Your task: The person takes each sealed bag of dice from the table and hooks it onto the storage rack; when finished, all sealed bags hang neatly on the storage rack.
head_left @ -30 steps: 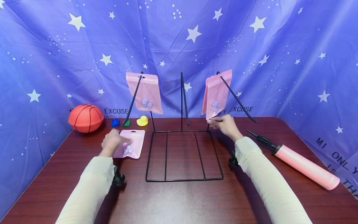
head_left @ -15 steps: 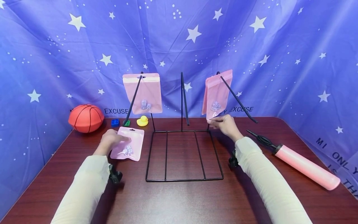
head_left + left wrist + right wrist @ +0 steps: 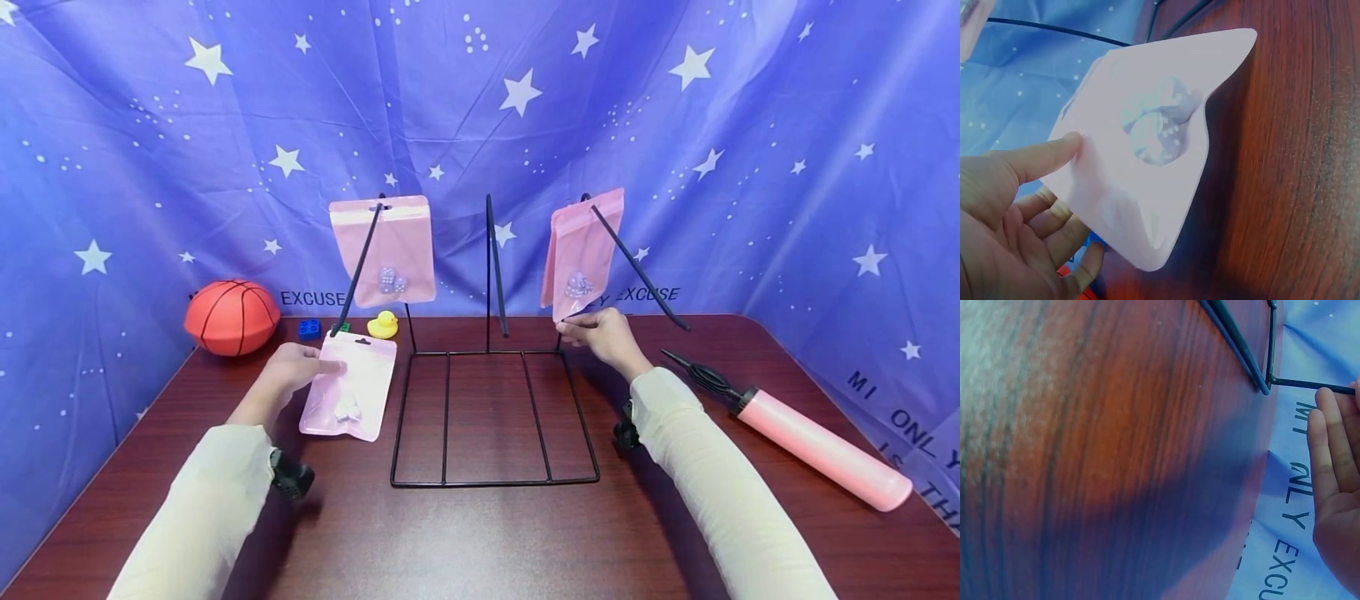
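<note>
My left hand (image 3: 288,368) pinches the left edge of a pink zip pouch (image 3: 362,377) over the table. Its thumb lies on the front face, and dotted dice (image 3: 1160,128) show through the film. My right hand (image 3: 606,332) is at the right upright of a black wire display rack (image 3: 495,482). Its thumb and index finger pinch there, just below a corner of a hanging pouch. On the left prong hangs a pink pouch (image 3: 401,246) with dice; overlapping pink pouches (image 3: 588,242) hang from the right prong. The middle prong (image 3: 498,275) is bare.
An orange basketball-patterned ball (image 3: 232,317), a blue block (image 3: 309,329), a partly hidden green block (image 3: 343,327) and a yellow rubber duck (image 3: 383,324) stand at the back left. A pink hand pump (image 3: 821,446) lies right of my right arm. A starry curtain (image 3: 480,100) hangs behind the table.
My left hand has drawn back to the left and tilted the pouch upward. The pouch on the left prong has swung round to hang flatter. My right hand stays in place.
</note>
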`<state>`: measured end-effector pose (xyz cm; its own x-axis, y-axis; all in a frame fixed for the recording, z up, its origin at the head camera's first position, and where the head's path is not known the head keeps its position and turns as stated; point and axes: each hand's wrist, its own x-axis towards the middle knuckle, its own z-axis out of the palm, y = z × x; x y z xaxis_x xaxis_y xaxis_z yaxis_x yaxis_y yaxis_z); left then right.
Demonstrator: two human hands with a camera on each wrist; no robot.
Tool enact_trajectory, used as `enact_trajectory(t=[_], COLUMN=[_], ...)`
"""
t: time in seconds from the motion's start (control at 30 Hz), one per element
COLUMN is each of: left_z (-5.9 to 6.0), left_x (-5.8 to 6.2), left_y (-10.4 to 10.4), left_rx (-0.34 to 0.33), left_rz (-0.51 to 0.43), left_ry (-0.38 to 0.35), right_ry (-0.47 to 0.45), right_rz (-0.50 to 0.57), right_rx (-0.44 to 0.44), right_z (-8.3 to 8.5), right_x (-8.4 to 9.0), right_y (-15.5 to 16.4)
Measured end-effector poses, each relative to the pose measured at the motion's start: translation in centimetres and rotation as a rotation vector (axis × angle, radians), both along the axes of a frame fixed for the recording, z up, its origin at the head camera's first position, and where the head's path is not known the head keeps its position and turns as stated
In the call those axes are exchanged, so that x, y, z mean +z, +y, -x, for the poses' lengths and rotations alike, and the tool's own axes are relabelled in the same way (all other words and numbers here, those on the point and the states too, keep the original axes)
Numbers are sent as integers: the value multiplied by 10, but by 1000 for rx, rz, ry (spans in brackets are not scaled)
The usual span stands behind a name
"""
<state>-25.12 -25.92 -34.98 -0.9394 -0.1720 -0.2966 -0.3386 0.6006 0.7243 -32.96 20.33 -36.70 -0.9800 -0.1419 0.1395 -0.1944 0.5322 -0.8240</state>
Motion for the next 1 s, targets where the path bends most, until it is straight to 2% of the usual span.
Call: enact_trajectory(t=[0.13,0.4,0.67,0.87,1.0], left_z=[-3,-16,-27,-43,-56], left_x=[1,7,14,19,23], left_y=[-2,-3,-3,-1,1], left_rx=[-19,-74,-157,-231,-280], left_rz=[-3,-49,-86,-108,-134], left_ry=[17,66,92,137,172], right_ry=[-14,-26,9,13,-11], right_rz=[-8,7,-38,-52,-24], right_rx=[4,12,-7,-9,-3], right_z=[0,0,0,0,0], right_x=[1,0,1,0,0], right_y=[0,1,1,1,1])
